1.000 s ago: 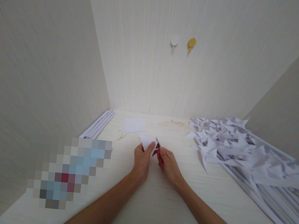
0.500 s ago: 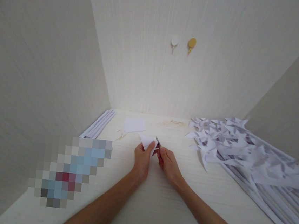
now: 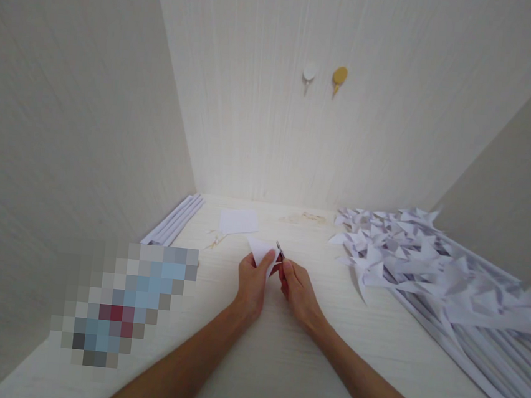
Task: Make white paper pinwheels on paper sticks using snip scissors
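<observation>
My left hand (image 3: pixel 252 285) pinches a small piece of folded white paper (image 3: pixel 260 252) between thumb and fingers, its pointed corner facing up and left. Close beside it, my right hand (image 3: pixel 298 290) is closed on a slim, dark, pointed metal tool (image 3: pixel 280 250). The tool points up and slightly left at the paper's right edge. Most of its handle is hidden in my fingers, and its exact kind cannot be made out. Both hands are just above the pale table (image 3: pixel 278 363).
White paper pinwheels (image 3: pixel 396 255) on rolled-paper sticks are heaped at right. Paper rolls (image 3: pixel 174 220) lie at left, beyond a blurred-out item (image 3: pixel 133 305). A white paper sheet (image 3: pixel 239 221) and thin tan bits (image 3: pixel 217 240) lie behind my hands. Two hooks hang on the wall.
Almost nothing differs. My hands keep the same hold on the paper and the tool, and the whole view has shifted very slightly.
</observation>
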Demonstrator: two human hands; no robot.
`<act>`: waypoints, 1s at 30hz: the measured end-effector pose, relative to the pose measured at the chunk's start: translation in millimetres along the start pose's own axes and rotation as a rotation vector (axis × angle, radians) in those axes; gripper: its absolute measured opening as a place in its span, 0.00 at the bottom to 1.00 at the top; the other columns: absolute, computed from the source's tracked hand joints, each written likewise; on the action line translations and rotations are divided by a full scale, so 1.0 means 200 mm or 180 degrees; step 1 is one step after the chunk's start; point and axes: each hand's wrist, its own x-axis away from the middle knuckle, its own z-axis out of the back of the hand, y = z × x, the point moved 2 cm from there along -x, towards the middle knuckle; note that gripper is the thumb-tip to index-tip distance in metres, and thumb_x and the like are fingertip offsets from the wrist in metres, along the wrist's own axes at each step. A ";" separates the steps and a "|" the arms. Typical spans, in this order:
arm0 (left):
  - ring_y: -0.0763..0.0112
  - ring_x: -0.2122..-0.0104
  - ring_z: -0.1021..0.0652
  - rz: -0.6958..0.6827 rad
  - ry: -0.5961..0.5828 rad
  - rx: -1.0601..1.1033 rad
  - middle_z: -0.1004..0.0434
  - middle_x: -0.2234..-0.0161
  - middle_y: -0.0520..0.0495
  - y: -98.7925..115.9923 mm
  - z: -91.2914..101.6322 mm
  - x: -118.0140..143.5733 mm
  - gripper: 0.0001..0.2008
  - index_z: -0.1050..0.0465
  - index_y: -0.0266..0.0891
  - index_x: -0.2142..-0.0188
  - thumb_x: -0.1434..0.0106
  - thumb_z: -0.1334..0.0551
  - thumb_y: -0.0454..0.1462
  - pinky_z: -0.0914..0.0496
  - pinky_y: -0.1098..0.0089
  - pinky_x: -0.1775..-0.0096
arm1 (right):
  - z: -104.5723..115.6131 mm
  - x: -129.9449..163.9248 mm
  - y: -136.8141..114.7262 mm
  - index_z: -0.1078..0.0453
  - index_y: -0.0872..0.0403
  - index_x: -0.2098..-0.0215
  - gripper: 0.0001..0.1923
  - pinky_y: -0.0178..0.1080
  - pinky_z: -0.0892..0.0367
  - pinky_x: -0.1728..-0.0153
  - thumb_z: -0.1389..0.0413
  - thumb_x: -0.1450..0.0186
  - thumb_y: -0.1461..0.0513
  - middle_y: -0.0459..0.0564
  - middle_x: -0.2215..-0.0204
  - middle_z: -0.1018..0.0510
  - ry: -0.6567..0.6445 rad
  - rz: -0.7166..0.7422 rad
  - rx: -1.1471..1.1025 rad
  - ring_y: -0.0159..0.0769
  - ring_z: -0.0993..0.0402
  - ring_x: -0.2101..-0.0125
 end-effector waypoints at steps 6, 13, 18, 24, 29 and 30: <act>0.71 0.74 0.25 0.0006 0.0000 -0.0006 0.25 0.75 0.45 0.00 0.00 0.00 0.12 0.29 0.31 0.74 0.57 0.35 0.37 0.30 0.65 0.65 | 0.00 0.00 0.01 0.45 0.54 0.83 0.24 0.31 0.56 0.87 0.58 0.42 0.44 0.40 0.87 0.46 0.0055 0.0023 0.0007 0.25 0.52 0.86; 0.71 0.74 0.25 0.0047 -0.0037 0.0111 0.25 0.74 0.45 0.00 -0.01 0.00 0.11 0.29 0.31 0.73 0.56 0.35 0.36 0.30 0.65 0.64 | 0.00 -0.01 0.02 0.45 0.54 0.82 0.22 0.30 0.58 0.89 0.55 0.44 0.45 0.38 0.89 0.48 0.0052 -0.0108 -0.0571 0.23 0.55 0.88; 0.73 0.74 0.26 0.0118 -0.0186 -0.0092 0.25 0.74 0.46 0.02 -0.01 0.01 0.11 0.30 0.32 0.74 0.57 0.35 0.37 0.31 0.69 0.68 | 0.01 -0.02 0.01 0.43 0.54 0.80 0.20 0.29 0.61 0.91 0.54 0.44 0.47 0.35 0.91 0.50 0.0160 -0.0101 -0.1200 0.21 0.59 0.91; 0.80 0.82 0.33 0.0314 -0.0580 -0.0436 0.32 0.83 0.53 0.03 -0.02 0.01 0.10 0.32 0.33 0.78 0.59 0.35 0.37 0.40 0.77 0.80 | 0.04 -0.02 0.02 0.42 0.54 0.76 0.14 0.27 0.58 0.91 0.44 0.49 0.54 0.34 0.90 0.44 0.0582 -0.0364 -0.1222 0.19 0.53 0.91; 0.84 0.87 0.40 0.0464 -0.1013 -0.0418 0.35 0.84 0.55 0.02 -0.03 0.01 0.10 0.34 0.34 0.77 0.57 0.36 0.38 0.51 0.80 0.86 | 0.05 -0.01 0.01 0.40 0.55 0.72 0.14 0.26 0.58 0.90 0.42 0.51 0.56 0.37 0.85 0.36 0.0591 -0.0422 -0.1409 0.18 0.51 0.90; 0.85 0.88 0.41 0.0488 -0.1047 -0.0368 0.35 0.84 0.55 0.02 -0.04 0.01 0.10 0.34 0.34 0.77 0.56 0.37 0.39 0.53 0.80 0.86 | 0.05 -0.01 0.01 0.40 0.55 0.72 0.14 0.26 0.58 0.90 0.42 0.51 0.56 0.37 0.85 0.35 0.0595 -0.0428 -0.1424 0.18 0.51 0.90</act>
